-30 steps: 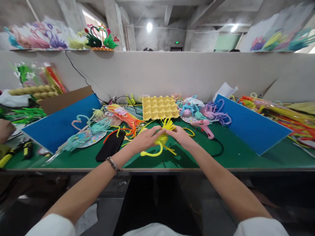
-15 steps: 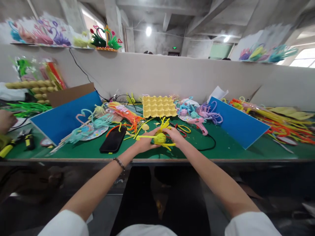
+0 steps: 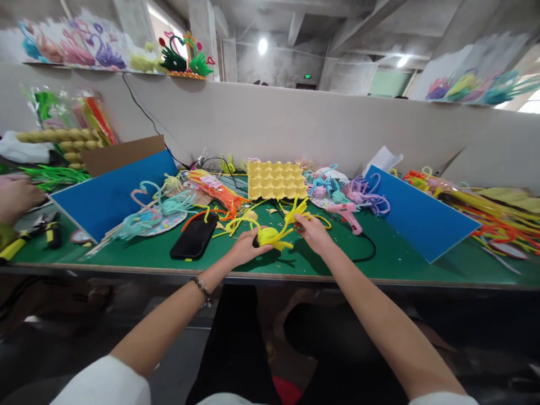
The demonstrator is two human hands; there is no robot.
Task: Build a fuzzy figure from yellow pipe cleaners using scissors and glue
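Note:
A yellow pipe-cleaner figure (image 3: 270, 234) with a round body and several spread strands rests just above the green table (image 3: 392, 261). My left hand (image 3: 244, 247) is closed around the body from the left. To the right, my right hand (image 3: 311, 229) pinches one of its upper yellow strands (image 3: 298, 209). A black phone (image 3: 194, 235) lies flat just left of my left hand.
A yellow egg tray (image 3: 276, 179) sits behind the figure. A pink glue gun (image 3: 349, 214) with a black cord lies to the right. Two blue boards (image 3: 109, 197) (image 3: 417, 212) stand at the sides. Pipe-cleaner crafts are heaped around. Another person's hand (image 3: 17, 197) is at far left.
The figure has been turned over, its strands now spreading upward and right. My right hand shifted from the body to an upper strand.

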